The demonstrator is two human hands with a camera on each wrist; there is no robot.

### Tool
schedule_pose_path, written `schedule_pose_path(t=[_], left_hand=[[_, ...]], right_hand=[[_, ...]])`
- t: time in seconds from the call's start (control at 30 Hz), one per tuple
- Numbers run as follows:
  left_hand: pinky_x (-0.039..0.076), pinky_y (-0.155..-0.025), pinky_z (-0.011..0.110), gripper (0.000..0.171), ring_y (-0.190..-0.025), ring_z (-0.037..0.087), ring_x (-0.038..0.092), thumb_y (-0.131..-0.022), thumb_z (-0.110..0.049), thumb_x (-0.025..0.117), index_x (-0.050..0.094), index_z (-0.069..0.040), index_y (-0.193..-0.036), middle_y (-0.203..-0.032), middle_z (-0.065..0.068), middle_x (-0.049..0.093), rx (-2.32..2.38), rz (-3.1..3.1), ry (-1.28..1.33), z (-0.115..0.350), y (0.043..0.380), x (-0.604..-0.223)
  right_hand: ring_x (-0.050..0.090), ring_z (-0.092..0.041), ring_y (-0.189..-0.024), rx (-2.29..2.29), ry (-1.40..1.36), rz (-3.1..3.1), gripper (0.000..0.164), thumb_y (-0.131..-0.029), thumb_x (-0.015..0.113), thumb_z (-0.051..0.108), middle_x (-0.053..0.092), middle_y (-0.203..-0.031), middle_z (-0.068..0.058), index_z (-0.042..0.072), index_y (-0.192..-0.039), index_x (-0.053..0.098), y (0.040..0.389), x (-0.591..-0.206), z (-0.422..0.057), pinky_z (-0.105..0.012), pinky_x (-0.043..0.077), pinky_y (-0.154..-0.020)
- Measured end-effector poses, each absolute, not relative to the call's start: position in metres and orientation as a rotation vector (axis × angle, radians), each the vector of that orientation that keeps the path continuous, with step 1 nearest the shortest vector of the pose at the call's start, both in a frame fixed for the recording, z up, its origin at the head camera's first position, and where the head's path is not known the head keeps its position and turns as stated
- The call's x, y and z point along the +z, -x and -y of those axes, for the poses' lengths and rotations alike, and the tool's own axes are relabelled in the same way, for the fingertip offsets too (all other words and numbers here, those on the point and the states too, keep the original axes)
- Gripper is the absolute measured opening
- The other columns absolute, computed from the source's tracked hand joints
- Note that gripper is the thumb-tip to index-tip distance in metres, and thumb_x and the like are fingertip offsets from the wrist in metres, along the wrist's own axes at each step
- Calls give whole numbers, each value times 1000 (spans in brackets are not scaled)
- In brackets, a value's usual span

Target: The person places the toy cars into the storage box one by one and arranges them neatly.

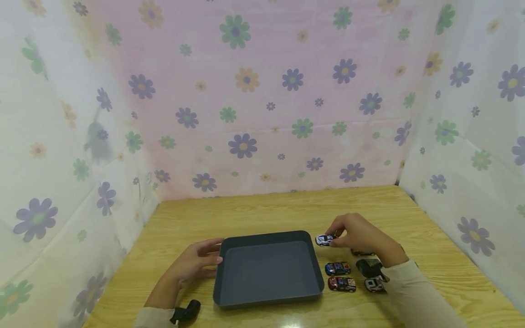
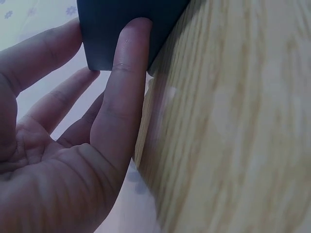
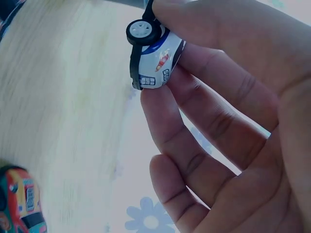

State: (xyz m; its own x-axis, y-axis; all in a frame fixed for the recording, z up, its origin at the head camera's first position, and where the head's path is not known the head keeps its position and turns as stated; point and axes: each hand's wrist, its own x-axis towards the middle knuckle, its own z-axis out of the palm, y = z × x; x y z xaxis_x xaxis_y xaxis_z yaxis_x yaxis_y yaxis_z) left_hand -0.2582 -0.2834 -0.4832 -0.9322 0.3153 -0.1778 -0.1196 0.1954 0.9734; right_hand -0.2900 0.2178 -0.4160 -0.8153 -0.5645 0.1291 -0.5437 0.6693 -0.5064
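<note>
My right hand [image 1: 358,234] pinches a white toy car [image 1: 325,240] between thumb and fingers, just right of the tray's far right corner. In the right wrist view, the white toy car [image 3: 154,63] shows a wheel and printed markings, off the table. At the left side of a dark grey rectangular tray [image 1: 268,302], my left hand [image 1: 193,264] touches the wall with fairly straight fingers. The left wrist view has the thumb [image 2: 127,73] against the tray's outer wall [image 2: 109,34]. No objects show inside the tray.
Right of the tray lie a blue toy car [image 1: 338,268] and a red toy car [image 1: 342,284]. A white-and-black toy car [image 1: 375,284] and a dark toy car [image 1: 361,252] are partly hidden by the right arm. Flowered cloth [image 1: 262,100] surrounds the wooden table [image 1: 254,214].
</note>
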Motion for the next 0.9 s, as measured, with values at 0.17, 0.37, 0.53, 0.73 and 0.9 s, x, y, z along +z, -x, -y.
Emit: schedule_pose_path(t=[0.17, 0.37, 0.53, 0.73, 0.9], left_hand=[[62, -91, 50, 69, -142, 46, 46, -96, -20, 76, 45, -10, -157, -160, 30, 37, 1788, -2137, -200, 283, 259, -482], [61, -92, 51, 70, -144, 47, 42, -96, -19, 76, 44, -10, -158, -161, 30, 36, 1795, -2120, -204, 282, 258, -479], [61, -92, 51, 69, -144, 47, 43, -96, -19, 76, 45, -11, -157, -160, 29, 37, 1802, -2122, -201, 281, 258, -478], [61, -93, 51, 69, -143, 45, 46, -95, -20, 77, 46, -12, -157, -159, 28, 39, 1802, -2124, -194, 282, 258, -480], [61, -93, 52, 70, -143, 46, 44, -94, -21, 78, 47, -13, -156, -159, 27, 41, 1793, -2134, -182, 283, 257, -483]], right_hand=[[68, -11, -88, -853, 1015, -2829, 14, -89, 83, 21, 74, -102, 8, 23, -103, 81, 292, -413, -210, -28, 58, -74], [68, -11, -88, -870, 1060, -2794, 14, -89, 83, 19, 74, -101, 7, 21, -103, 82, 295, -411, -196, -28, 58, -73], [69, -11, -88, -874, 1075, -2772, 14, -89, 83, 19, 74, -102, 7, 21, -103, 82, 297, -410, -180, -27, 58, -74], [69, -12, -90, -882, 1055, -2727, 15, -89, 83, 21, 74, -105, 5, 20, -104, 82, 301, -412, -160, -27, 58, -75], [66, -9, -88, -880, 1054, -2712, 16, -88, 84, 20, 75, -105, 4, 19, -104, 83, 304, -414, -144, -28, 57, -76]])
